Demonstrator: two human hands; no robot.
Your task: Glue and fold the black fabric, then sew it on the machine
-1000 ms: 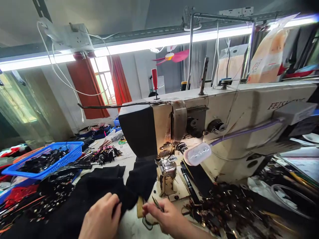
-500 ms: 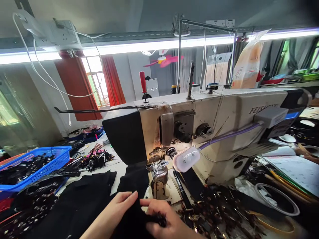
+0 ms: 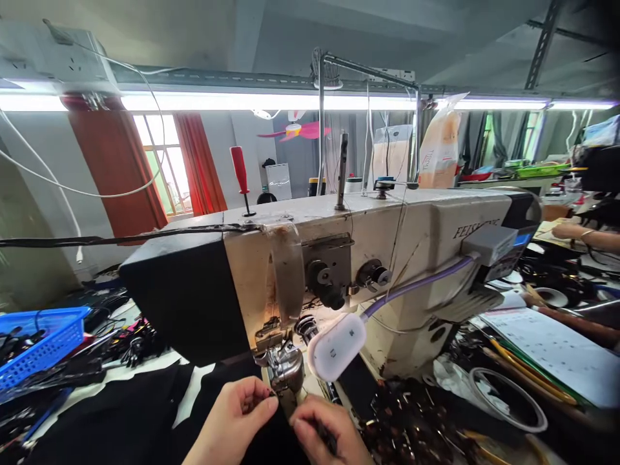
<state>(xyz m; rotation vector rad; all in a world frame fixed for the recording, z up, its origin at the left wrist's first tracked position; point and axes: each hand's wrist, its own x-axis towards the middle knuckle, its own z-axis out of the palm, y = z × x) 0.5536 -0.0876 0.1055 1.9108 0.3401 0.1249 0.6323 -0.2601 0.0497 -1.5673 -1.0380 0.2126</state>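
My left hand (image 3: 237, 416) pinches the edge of a black fabric piece (image 3: 274, 439) between thumb and forefinger, just in front of the sewing machine's presser foot area. Close beside it, my right hand (image 3: 332, 426) is closed, fingers curled in. Something small and dark shows within its curl, too hidden to name. Behind both hands stands the cream sewing machine (image 3: 426, 226), with its metal needle and foot parts (image 3: 285, 365) right above the fingertips. A white lamp (image 3: 336, 345) on a purple cord hangs by the needle.
More black fabric (image 3: 116, 413) lies at left, near a blue basket (image 3: 43, 339). Brown shiny small pieces (image 3: 411, 420) are heaped at right, beside a roll of tape (image 3: 533, 413) and a written sheet (image 3: 562, 345). Another person's arm (image 3: 600, 239) shows at far right.
The view has turned right and tilted up, bringing another person's arm into sight. My hands have drawn slightly apart; the left still grips the fabric, and the right has its fingers curled.
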